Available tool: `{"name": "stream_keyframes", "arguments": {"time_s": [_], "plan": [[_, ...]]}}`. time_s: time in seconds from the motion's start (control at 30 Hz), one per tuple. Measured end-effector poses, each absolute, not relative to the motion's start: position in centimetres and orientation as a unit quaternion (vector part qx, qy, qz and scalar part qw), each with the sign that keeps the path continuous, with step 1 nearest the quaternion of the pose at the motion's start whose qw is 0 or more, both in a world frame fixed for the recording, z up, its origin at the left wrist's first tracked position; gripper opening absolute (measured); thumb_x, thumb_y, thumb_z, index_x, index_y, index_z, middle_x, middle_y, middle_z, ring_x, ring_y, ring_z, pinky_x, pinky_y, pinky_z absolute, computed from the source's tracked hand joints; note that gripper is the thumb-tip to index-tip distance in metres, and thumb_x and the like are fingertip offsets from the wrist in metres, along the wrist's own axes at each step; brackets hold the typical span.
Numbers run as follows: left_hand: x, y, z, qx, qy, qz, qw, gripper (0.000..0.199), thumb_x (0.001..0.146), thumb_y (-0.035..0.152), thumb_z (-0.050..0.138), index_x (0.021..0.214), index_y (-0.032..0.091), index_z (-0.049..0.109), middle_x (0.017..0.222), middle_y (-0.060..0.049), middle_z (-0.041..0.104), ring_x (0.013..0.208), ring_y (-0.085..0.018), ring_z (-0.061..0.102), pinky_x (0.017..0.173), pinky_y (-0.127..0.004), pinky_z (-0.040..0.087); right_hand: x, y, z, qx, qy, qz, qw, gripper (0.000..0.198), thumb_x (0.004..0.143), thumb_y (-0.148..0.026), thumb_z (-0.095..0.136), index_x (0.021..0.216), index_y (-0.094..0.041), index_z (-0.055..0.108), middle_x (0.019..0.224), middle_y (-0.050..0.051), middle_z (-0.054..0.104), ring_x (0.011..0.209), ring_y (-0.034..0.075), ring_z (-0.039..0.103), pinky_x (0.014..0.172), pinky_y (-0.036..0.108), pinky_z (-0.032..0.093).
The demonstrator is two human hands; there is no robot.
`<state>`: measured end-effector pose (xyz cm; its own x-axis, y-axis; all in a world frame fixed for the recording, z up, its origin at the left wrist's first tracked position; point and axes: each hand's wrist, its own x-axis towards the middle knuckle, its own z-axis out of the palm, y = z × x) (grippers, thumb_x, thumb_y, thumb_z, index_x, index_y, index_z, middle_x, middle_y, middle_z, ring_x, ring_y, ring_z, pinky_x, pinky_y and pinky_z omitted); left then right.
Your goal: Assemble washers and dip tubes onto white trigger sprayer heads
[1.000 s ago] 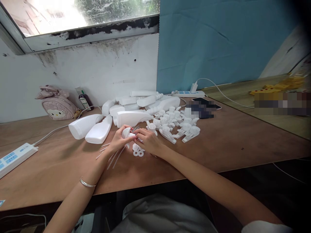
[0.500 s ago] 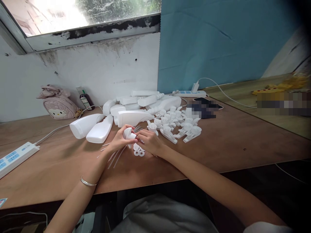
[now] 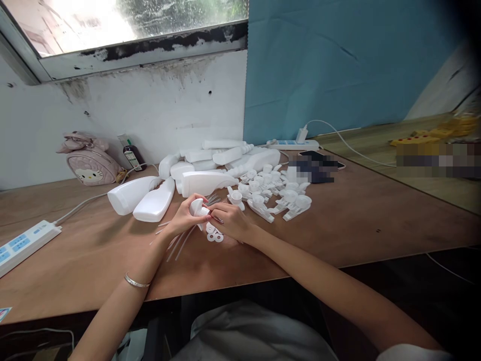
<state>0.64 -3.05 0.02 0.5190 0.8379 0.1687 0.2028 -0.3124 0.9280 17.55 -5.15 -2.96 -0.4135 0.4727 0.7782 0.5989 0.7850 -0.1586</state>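
Observation:
My left hand (image 3: 185, 214) is closed around a white trigger spray head (image 3: 197, 206), with its ribbed collar turned to the right. At the collar's open end, the fingers of my right hand (image 3: 230, 219) are pinched together on what looks like a thin clear tube (image 3: 218, 219), mostly hidden by the fingers. Below the hands lie several small white ring washers (image 3: 215, 236). Loose clear tubes (image 3: 182, 246) stick out under my left wrist, and more tubes lie behind the hands. To the right is a heap of white spray heads (image 3: 263, 188).
White plastic bottles (image 3: 155, 200) lie piled behind my hands. A pink bag (image 3: 92, 163) and a dark bottle (image 3: 132, 155) stand at the wall. Power strips (image 3: 28, 245) sit at the left and back, and a phone (image 3: 323, 159) lies at the back right of the brown table (image 3: 319, 240).
Almost nothing differs. My right fingers have shifted slightly at the spray head's collar; my left hand keeps its hold in the same place.

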Motion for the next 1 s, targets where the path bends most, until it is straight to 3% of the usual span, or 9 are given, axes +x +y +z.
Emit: {"name": "stream_keyframes", "arguments": {"time_s": [0.47,1.0], "plan": [[0.60,-2.95,0.18,0.684,0.340,0.319,0.561,0.044,0.059,0.033,0.073,0.088,0.016,0.046,0.066,0.004,0.050,0.056,-0.008,0.049,0.050,-0.017,0.038,17.25,-5.51,-2.57,-0.313,-0.820,-0.061,0.475,0.021,0.076,-0.013,0.051,0.056,-0.019,0.048,0.072,0.003,0.067,0.064,0.013,0.061,0.055,0.022,0.046],[0.48,-2.94,0.36,0.699,0.342,0.315,0.544,0.041,0.061,0.033,0.072,0.088,0.015,0.047,0.068,0.004,0.051,0.059,-0.008,0.047,0.054,-0.018,0.037,17.32,-5.41,-2.75,-0.307,-0.824,-0.104,0.464,0.019,0.078,-0.015,0.051,0.059,-0.019,0.050,0.071,0.002,0.066,0.063,0.013,0.060,0.056,0.023,0.044]]}}
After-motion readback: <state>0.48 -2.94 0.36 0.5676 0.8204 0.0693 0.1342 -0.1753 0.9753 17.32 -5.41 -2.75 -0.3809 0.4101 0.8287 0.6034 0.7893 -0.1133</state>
